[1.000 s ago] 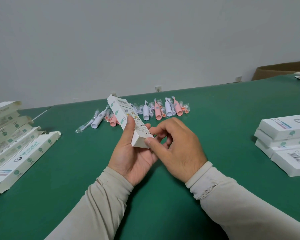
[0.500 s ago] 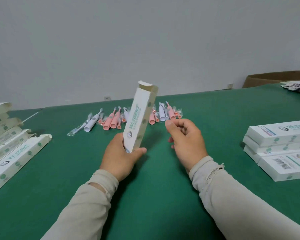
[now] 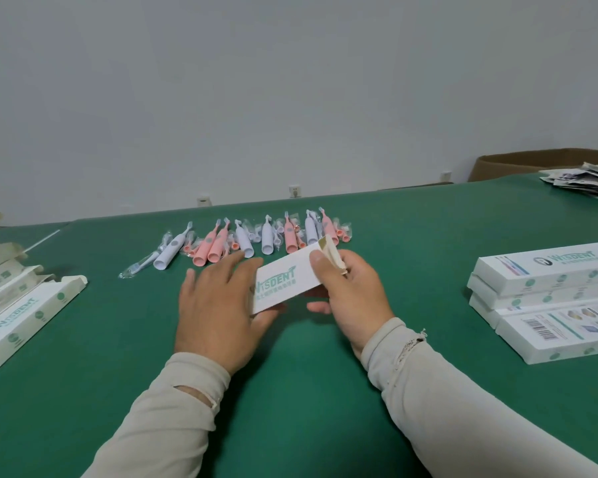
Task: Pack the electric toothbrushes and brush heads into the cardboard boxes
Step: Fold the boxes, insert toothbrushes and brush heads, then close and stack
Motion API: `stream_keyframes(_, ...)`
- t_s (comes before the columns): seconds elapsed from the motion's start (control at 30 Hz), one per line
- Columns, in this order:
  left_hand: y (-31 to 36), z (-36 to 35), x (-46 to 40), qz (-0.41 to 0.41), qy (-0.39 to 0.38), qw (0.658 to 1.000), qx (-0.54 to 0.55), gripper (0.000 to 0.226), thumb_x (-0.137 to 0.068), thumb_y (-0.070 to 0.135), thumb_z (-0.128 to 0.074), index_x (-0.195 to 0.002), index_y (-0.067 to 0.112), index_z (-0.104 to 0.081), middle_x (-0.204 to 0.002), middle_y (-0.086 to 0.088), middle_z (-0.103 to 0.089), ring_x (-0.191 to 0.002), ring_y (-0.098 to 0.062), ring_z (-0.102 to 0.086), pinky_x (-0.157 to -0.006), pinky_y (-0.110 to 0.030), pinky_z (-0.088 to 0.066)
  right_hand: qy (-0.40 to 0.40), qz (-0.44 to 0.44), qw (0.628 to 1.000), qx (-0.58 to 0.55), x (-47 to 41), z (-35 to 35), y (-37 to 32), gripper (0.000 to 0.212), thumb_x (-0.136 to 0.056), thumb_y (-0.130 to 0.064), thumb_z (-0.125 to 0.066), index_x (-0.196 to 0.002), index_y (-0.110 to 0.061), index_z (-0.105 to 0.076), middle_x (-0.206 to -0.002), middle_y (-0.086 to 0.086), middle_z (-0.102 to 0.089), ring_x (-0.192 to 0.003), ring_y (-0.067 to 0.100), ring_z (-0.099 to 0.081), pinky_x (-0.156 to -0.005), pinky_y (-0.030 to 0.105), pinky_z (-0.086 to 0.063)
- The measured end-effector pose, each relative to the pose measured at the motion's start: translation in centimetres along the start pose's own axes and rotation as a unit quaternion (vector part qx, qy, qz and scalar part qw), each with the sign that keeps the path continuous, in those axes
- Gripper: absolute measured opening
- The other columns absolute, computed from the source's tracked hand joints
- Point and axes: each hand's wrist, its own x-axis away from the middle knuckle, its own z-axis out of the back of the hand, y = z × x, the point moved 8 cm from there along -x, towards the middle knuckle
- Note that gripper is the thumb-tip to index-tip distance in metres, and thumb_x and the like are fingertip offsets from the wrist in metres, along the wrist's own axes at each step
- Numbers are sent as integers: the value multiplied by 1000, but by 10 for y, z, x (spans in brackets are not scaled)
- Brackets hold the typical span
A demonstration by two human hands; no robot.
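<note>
Table (image 3: 290, 426) mid-frame: box (image 3: 287, 282) went from upright in left hand (image 3: 218, 305) to lying ~flat, now pinched at open flap end by right hand (image 3: 349, 298). Left fingers straight, only touching near end. Brushes (image 3: 242, 241) upper centre, untouched. Prob box ready to load.

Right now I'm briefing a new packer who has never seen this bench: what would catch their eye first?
Centre stage, the right hand grips a white carton by its open flap end, while the left hand rests flat under its near end. Behind them a row of pink and white toothbrushes lies on the green table. Closed boxes are stacked at right, open ones at left.
</note>
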Motion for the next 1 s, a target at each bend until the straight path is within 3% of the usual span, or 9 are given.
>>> stream_keyframes(0.13, -11, -1, -1, 31, -19, 999, 18, 61, -81, 52, -70, -136, 36, -49, -125, 10, -59, -118, -20, -51, -117, -53, -23, -4, -71, 996, -58, 2, -5, 7, 42, -103, -46, -47, -88, -21, -77, -85, 1, -78, -67, 14, -69, -56, 30, -55)
stream_keyframes(0.23, -7, -2, -1, 19, -17, 999, 39, 60, -80, 46, -73, -134, 31, -52, -121, 8, -63, -113, -23, -54, -115, -50, -27, -42, -174, 964, -197, 7, -15, 20, 33, -103, -34, -51, -104, -8, -71, -76, 7, -74, -58, 18, -66, -52, 30, -55)
stream_keyframes(0.3, -3, -2, -1, 2, -12, 998, 59, 53, -80, 45, -74, -127, 31, -56, -113, 9, -65, -103, -23, -56, -104, -47, -37, -51, -191, 961, -194, 7, -16, 22, 24, -102, -24, -54, -107, -5, -68, -70, 5, -71, -54, 15, -65, -51, 28, -55)
stream_keyframes(0.43, -3, 1, -2, 0, 0, 997, 80, 42, -76, 50, -76, -110, 34, -58, -99, 11, -61, -88, -19, -49, -75, -37, -41, 27, -94, 995, -20, -1, 1, 16, 6, -98, -17, -62, -103, -16, -65, -83, 3, -74, -64, 13, -67, -60, 30, -56)
stream_keyframes(0.53, -4, -3, -2, -3, -11, 998, 58, 46, -77, 55, -73, -114, 34, -55, -103, 10, -58, -91, -18, -46, -77, -37, -39, 54, 0, 995, 83, -5, 11, 2, 15, -93, -13, -65, -87, -23, -74, -85, -4, -75, -71, 5, -62, -69, 29, -53)
stream_keyframes(0.7, -10, -7, -1, 11, -29, 999, 40, 54, -76, 56, -73, -121, 32, -56, -109, 6, -59, -97, -21, -47, -83, -38, -40, 5, -24, 999, 44, -7, 10, 0, 32, -95, -18, -52, -76, -20, -77, -83, -2, -77, -66, 9, -60, -66, 31, -50)
stream_keyframes(0.83, -14, -5, -1, 25, -24, 998, 54, 54, -76, 59, -71, -120, 33, -57, -107, 5, -59, -94, -21, -46, -82, -39, -40, -54, 34, 992, 109, -7, 5, -8, 18, -98, -17, -58, -98, -25, -74, -82, -5, -74, -71, 6, -65, -66, 19, -48)
stream_keyframes(0.93, -17, -4, -2, 35, -17, 996, 75, 51, -75, 59, -71, -117, 33, -58, -102, 5, -58, -90, -21, -45, -80, -39, -41, -99, 88, 982, 135, -2, -2, -15, 33, -102, -18, -51, -110, -49, -58, -93, 17, -68, -77, 31, -62, -70, 38, -53)
stream_keyframes(1.0, -19, -4, -3, 40, -19, 996, 80, 50, -74, 60, -72, -115, 34, -58, -101, 6, -58, -89, -20, -44, -81, -40, -42, -111, 145, 964, 192, 2, -6, -23, 44, -104, -20, -46, -114, -63, -48, -96, 17, -67, -85, 40, -62, -79, 49, -55)
